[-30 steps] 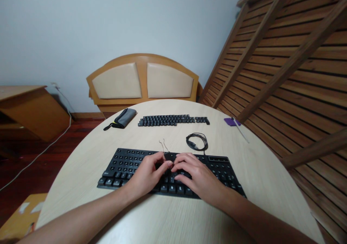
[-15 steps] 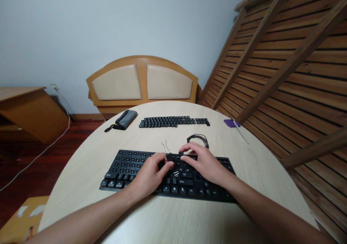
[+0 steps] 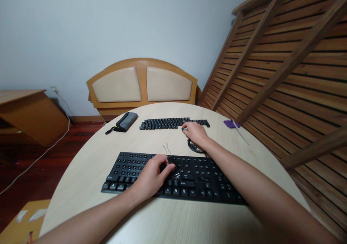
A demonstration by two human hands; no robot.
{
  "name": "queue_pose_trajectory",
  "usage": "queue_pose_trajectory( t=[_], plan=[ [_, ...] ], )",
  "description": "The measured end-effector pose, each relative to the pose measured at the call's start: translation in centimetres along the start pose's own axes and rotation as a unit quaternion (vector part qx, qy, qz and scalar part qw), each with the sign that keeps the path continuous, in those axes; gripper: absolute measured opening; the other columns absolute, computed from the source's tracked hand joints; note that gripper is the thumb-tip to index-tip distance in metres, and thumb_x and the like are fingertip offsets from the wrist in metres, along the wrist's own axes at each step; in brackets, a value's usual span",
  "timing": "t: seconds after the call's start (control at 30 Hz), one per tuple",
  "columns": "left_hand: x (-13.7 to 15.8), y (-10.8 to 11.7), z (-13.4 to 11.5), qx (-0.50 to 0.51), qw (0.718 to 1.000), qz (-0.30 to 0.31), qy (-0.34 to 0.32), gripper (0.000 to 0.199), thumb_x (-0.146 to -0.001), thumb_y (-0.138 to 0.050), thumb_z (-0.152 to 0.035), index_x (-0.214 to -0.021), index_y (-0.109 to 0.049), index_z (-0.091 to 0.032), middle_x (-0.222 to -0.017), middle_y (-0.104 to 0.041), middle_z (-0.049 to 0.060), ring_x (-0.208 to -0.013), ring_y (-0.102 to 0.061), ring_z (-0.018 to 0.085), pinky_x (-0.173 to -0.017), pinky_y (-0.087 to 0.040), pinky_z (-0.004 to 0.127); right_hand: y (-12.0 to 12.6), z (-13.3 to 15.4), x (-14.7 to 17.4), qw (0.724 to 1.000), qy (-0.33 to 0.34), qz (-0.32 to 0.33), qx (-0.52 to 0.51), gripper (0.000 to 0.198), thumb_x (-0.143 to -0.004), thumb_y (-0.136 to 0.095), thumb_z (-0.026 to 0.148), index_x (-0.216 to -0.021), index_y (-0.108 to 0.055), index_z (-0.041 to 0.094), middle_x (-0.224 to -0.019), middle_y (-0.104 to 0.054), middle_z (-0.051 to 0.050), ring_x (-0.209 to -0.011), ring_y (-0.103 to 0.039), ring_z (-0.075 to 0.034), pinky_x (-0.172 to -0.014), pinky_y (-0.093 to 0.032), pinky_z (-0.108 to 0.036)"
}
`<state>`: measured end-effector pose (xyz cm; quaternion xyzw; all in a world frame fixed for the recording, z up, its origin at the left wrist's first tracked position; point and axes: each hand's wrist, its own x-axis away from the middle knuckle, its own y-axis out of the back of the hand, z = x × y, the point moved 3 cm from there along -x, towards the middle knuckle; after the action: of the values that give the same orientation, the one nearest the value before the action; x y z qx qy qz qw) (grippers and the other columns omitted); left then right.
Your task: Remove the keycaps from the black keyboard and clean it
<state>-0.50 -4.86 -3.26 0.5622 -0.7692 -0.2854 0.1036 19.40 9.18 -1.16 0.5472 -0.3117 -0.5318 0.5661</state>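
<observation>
My left hand (image 3: 151, 174) is over the middle of a black keyboard (image 3: 130, 167), its thumb and fingers closed on a keycap puller (image 3: 170, 159) with a black handle. Two thin wire prongs stick up from the puller, pointing away from me. Many keyboard positions have bare stems; the lower rows still carry caps. Farther back, my right hand (image 3: 195, 132) pinches a small black keycap (image 3: 183, 129) close to the table. Just behind it lie neat rows of loose keycaps (image 3: 159, 123), whose right part my right hand partly covers.
A coiled black cable (image 3: 193, 147) lies under my right wrist. At the table's (image 3: 135, 215) far left is a grey pouch (image 3: 127, 121); at the right, a brush-like stick (image 3: 240, 133) rests on a purple cloth (image 3: 229, 124). Slatted wood (image 3: 292, 74) leans along the right side.
My right hand has moved from the keyboard away from me to the front of the loose keycap rows, carrying a keycap. My left hand has stayed over the keyboard with the puller.
</observation>
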Motion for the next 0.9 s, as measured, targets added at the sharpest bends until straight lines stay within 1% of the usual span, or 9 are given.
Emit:
queue_pose_trajectory(
  t=[0.17,0.27,0.47,0.6,0.9],
  plan=[
    [0.0,0.0,-0.1,0.002,1.000,0.000,-0.001,0.019,-0.094,-0.055,-0.029,-0.079,-0.062,-0.018,-0.082,-0.067,0.003,-0.082,-0.060,0.021,-0.077,-0.042,0.034,-1.1,0.4,-1.7,0.999,-0.026,-0.005,0.024,0.023,-0.087,-0.059,0.016,-0.104,-0.074,0.020,-0.114,-0.072,-0.010,-0.107,-0.065,-0.026,-0.088,-0.048,-0.032],
    [0.0,0.0,-0.1,-0.001,1.000,0.000,-0.001,0.019,-0.094,-0.055,-0.029,-0.079,-0.062,-0.018,-0.083,-0.067,0.003,-0.082,-0.060,0.021,-0.077,-0.042,0.034,-1.7,0.3,-2.1,0.999,-0.037,-0.009,0.028,0.024,-0.088,-0.058,0.017,-0.105,-0.074,0.021,-0.113,-0.072,-0.009,-0.106,-0.065,-0.025,-0.088,-0.048,-0.032],
    [0.2,0.0,0.0,-0.003,1.000,0.001,-0.003,0.019,-0.094,-0.055,-0.029,-0.080,-0.061,-0.018,-0.083,-0.066,0.003,-0.082,-0.059,0.021,-0.077,-0.042,0.034,-2.8,0.1,-2.4,0.999,-0.047,-0.015,0.020,0.028,-0.091,-0.053,0.016,-0.111,-0.071,0.024,-0.117,-0.072,-0.007,-0.108,-0.065,-0.022,-0.090,-0.048,-0.030],
    [0.1,0.0,0.0,-0.006,1.000,0.001,-0.003,0.019,-0.095,-0.055,-0.028,-0.079,-0.061,-0.018,-0.082,-0.066,0.003,-0.081,-0.060,0.021,-0.076,-0.043,0.033,-3.3,0.2,-2.5,0.999,-0.046,-0.020,0.014,0.028,-0.092,-0.053,0.017,-0.113,-0.070,0.024,-0.118,-0.072,-0.006,-0.109,-0.064,-0.022,-0.091,-0.047,-0.030],
    [0.0,0.0,-0.1,-0.004,1.000,-0.003,-0.002,0.020,-0.094,-0.056,-0.030,-0.079,-0.062,-0.019,-0.082,-0.067,0.004,-0.082,-0.060,0.022,-0.077,-0.043,0.034,-3.3,0.4,-2.4,0.999,-0.048,-0.020,0.006,0.028,-0.094,-0.052,0.016,-0.115,-0.069,0.022,-0.118,-0.071,-0.007,-0.111,-0.063,-0.022,-0.092,-0.047,-0.031]
  ],
)
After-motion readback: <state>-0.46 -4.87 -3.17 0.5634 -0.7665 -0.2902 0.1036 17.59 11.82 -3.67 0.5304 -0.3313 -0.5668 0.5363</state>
